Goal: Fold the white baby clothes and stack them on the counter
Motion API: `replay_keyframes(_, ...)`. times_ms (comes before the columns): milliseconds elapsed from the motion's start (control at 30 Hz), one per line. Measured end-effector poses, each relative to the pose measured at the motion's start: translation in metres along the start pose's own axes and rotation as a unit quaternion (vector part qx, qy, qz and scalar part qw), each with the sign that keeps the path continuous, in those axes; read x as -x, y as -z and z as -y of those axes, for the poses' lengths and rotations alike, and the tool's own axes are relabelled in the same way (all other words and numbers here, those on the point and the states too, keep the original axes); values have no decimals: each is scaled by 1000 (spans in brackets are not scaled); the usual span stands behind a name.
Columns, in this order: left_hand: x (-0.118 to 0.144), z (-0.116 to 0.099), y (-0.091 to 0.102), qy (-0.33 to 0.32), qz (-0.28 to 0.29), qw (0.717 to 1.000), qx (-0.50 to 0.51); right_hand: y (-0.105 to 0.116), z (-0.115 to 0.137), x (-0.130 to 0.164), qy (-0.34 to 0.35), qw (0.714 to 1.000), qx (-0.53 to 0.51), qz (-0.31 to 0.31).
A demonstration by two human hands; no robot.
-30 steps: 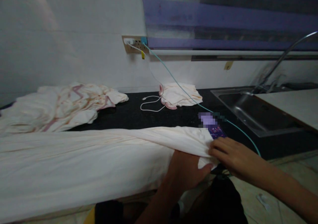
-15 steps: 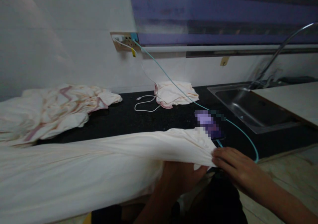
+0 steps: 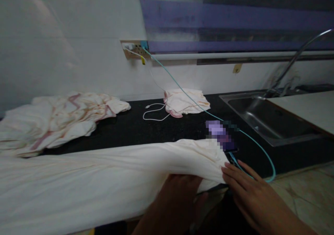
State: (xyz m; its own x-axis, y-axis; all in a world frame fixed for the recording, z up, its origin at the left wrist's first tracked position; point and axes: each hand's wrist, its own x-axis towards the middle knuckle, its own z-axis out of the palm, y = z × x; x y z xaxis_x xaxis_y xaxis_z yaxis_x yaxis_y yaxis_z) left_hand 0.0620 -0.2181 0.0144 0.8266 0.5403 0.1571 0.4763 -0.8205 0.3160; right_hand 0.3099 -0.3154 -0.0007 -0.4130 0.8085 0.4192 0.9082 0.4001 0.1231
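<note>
Pinching cream sheet (image 3: 104, 172) end, both hands' grip (image 3: 180, 200) (image 3: 245, 189); no legible writing.

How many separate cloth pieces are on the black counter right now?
3. A large cream sheet across the front edge, gripped by the left hand and right hand; a crumpled pink-striped cloth at back left; a small folded cloth by the wall. More may lie hidden underneath.

cream sheet (image 3: 104, 172) | long, wrinkled, draped along dark counter's front edge | right end bunched
</note>
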Motion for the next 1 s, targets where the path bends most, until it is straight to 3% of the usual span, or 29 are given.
replay_keyframes(100,19,6,10,16,-27,999,24,-3,-1,-5,-7,1000,6,2)
replay_keyframes(200,27,29,13,15,-86,996,-19,-8,1,-12,-44,999,10,14)
replay_keyframes(267,26,48,10,14,-129,990,-46,-9,4,-18,-69,997,10,26)
replay_keyframes(367,22,69,-1,15,-130,990,-58,-4,18,-32,-91,996,18,17)
replay_keyframes(467,19,72,-8,-8,-166,984,-70,6,40,-61,-106,994,-10,-8)
replay_keyframes(567,20,65,-6,-34,-215,971,-95,8,59,-103,-136,983,-120,2)
replay_keyframes(733,21,55,8,-8,-150,980,-128,-28,47,-156,-211,953,-216,24)
replay_keyframes(867,20,46,18,3,-83,985,-152,-69,18,-161,-265,937,-228,5)
replay_keyframes(1000,23,31,5,27,28,988,-148,-91,5,-155,-258,944,-205,-10)
